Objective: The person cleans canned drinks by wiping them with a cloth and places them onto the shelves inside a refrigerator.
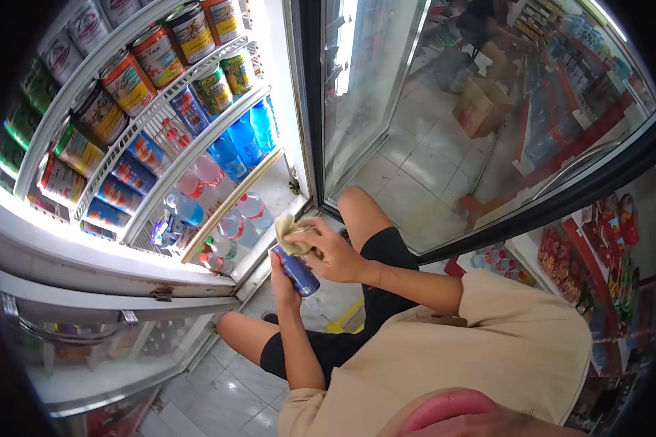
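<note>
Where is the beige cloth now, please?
In the head view, the beige cloth is just left of centre, in the right hand, at the upper end of the blue can in the left hand.

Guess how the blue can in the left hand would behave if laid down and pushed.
The blue can would probably roll on its side, since its body looks round. Its smooth-looking surface might slip in the left hand. Its weight is hard to judge, as its contents are hidden.
</note>
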{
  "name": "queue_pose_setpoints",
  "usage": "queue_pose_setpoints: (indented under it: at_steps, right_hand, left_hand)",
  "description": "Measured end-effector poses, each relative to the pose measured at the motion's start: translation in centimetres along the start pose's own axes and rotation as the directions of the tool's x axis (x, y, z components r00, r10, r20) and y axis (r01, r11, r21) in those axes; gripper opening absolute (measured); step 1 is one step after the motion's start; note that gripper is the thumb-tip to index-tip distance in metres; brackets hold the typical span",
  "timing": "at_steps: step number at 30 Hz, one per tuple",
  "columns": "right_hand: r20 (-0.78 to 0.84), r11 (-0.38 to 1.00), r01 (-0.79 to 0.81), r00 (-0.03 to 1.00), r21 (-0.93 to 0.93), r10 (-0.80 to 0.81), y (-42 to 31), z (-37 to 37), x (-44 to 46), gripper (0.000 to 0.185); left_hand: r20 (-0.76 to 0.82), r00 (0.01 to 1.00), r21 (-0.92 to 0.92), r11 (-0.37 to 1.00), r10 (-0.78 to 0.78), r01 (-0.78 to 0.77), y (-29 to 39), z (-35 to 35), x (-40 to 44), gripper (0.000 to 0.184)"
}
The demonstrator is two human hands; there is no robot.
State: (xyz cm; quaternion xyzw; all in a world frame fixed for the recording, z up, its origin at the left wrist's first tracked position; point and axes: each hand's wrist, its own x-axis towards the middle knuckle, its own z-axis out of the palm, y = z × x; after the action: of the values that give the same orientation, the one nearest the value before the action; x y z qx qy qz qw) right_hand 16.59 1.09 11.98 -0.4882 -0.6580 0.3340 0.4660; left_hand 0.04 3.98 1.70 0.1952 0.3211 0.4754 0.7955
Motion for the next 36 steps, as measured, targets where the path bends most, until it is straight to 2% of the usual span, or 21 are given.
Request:
queue_pose_setpoints:
  at_steps: [2, 5, 8, 11, 13, 14, 15, 17, 19, 21, 23, 24, 26, 27, 28, 29, 30, 32, 33, 35, 36]
  right_hand:
    - [0.081, 0.987, 0.1, 0.993, -0.128, -0.09, 1.4, 1.0, -0.9, 0.047]
    - [0.209, 0.914, 0.272, 0.954, -0.302, -0.215, 2.6, 1.7, -2.7, 0.038]
    - [0.451, 0.993, -0.086, 0.885, -0.086, 0.115, 1.5, 0.3, -4.0, 0.035]
    - [0.495, 0.998, -0.054, 0.866, -0.042, 0.068, 1.8, -1.0, -3.0, 0.038]
    - [0.406, 0.997, -0.067, 0.911, -0.031, 0.074, 1.6, -0.7, -2.0, 0.043]
    - [0.268, 1.0, -0.025, 0.963, -0.011, 0.027, 1.7, -0.3, -1.2, 0.045]
    - [0.125, 1.0, 0.023, 0.992, 0.001, -0.023, 1.8, -0.1, -0.4, 0.048]
    - [0.138, 1.0, 0.001, 0.99, 0.015, -0.003, 2.0, 0.2, -0.5, 0.051]
    - [0.171, 0.954, 0.094, 0.984, -0.285, -0.046, 2.2, 0.5, -1.8, 0.053]
    - [0.196, 0.954, 0.033, 0.98, -0.297, 0.028, 1.6, -0.1, -3.6, 0.054]
    - [0.436, 0.952, -0.274, 0.847, -0.134, 0.305, 1.2, -1.0, -4.9, 0.055]
    - [0.433, 0.954, -0.267, 0.85, -0.134, 0.298, 1.8, -1.4, -5.2, 0.055]
    - [0.502, 0.984, -0.169, 0.857, 0.065, 0.114, 3.2, -1.7, -5.5, 0.057]
    - [0.5, 0.984, -0.165, 0.859, 0.067, 0.11, 2.9, -1.8, -4.9, 0.057]
    - [0.354, 0.971, -0.12, 0.934, 0.205, 0.04, 2.0, -2.0, -3.7, 0.057]
    - [0.192, 0.942, -0.056, 0.981, 0.331, -0.009, 1.5, -1.9, -2.5, 0.057]
    - [0.191, 0.943, -0.058, 0.982, 0.329, -0.007, 1.6, -1.6, -1.3, 0.057]
    - [0.041, 0.981, 0.109, 0.992, 0.163, -0.117, 2.1, -0.5, 1.0, 0.058]
    - [0.041, 0.982, 0.108, 0.992, 0.158, -0.115, 2.7, 0.0, 1.1, 0.058]
    - [0.222, 0.974, 0.181, 0.964, -0.138, -0.148, 3.7, 1.4, 0.1, 0.055]
    - [0.17, 0.966, 0.203, 0.97, -0.158, -0.176, 3.3, 1.9, -1.0, 0.051]
  left_hand:
    - [-0.213, 0.976, -0.121, 0.991, 0.035, -0.062, -1.1, 2.3, 0.0, 0.057]
    - [-0.084, 0.996, -0.104, 0.994, 0.011, -0.019, -1.0, -0.9, 0.0, 0.056]
    - [-0.162, 0.98, -0.148, 0.979, 0.117, -0.142, -0.2, -2.1, 0.9, 0.055]
    - [-0.154, 0.977, -0.254, 0.95, 0.147, -0.183, 0.8, -2.7, 1.3, 0.054]
    - [-0.063, 0.988, -0.181, 0.972, 0.143, -0.152, 0.3, -3.5, 1.7, 0.053]
    - [-0.175, 0.978, -0.107, 0.986, 0.11, -0.13, -0.9, -3.5, 2.2, 0.054]
    - [-0.09, 0.996, -0.147, 0.989, -0.012, -0.002, -0.7, -0.3, 0.8, 0.057]
    - [-0.136, 0.99, -0.124, 0.992, -0.033, 0.016, -2.6, 1.0, 0.3, 0.06]
    - [-0.115, 0.992, -0.141, 0.99, -0.045, 0.028, -2.5, 2.1, -0.2, 0.059]
    - [-0.093, 0.994, -0.156, 0.987, -0.058, 0.043, -2.3, 0.9, 0.1, 0.057]
    - [-0.135, 0.988, -0.164, 0.982, 0.071, -0.093, -1.9, -3.0, 1.5, 0.055]
    - [-0.209, 0.976, -0.192, 0.976, 0.066, -0.107, -0.1, -1.8, 0.7, 0.054]
    - [-0.161, 0.978, -0.235, 0.957, 0.136, -0.172, 1.6, -2.1, 0.5, 0.053]
    - [-0.115, 0.982, -0.273, 0.946, 0.15, -0.176, 1.9, -2.6, 0.6, 0.053]
    - [-0.112, 0.982, -0.269, 0.947, 0.151, -0.176, 1.9, -2.5, 0.7, 0.053]
    - [-0.107, 0.985, -0.177, 0.972, 0.139, -0.156, 1.6, -2.4, 0.6, 0.053]
    - [-0.102, 0.987, -0.087, 0.987, 0.125, -0.134, 1.1, -2.0, 0.5, 0.053]
    - [-0.164, 0.983, -0.103, 0.989, 0.084, -0.102, -0.6, 0.3, 0.4, 0.055]
    - [-0.23, 0.972, -0.117, 0.99, 0.047, -0.075, -1.3, 1.5, 0.2, 0.058]
    - [-0.197, 0.979, -0.158, 0.985, 0.042, -0.074, -1.7, 1.8, 0.1, 0.056]
    - [-0.163, 0.984, -0.144, 0.986, 0.065, -0.089, -1.8, 0.5, 0.4, 0.057]
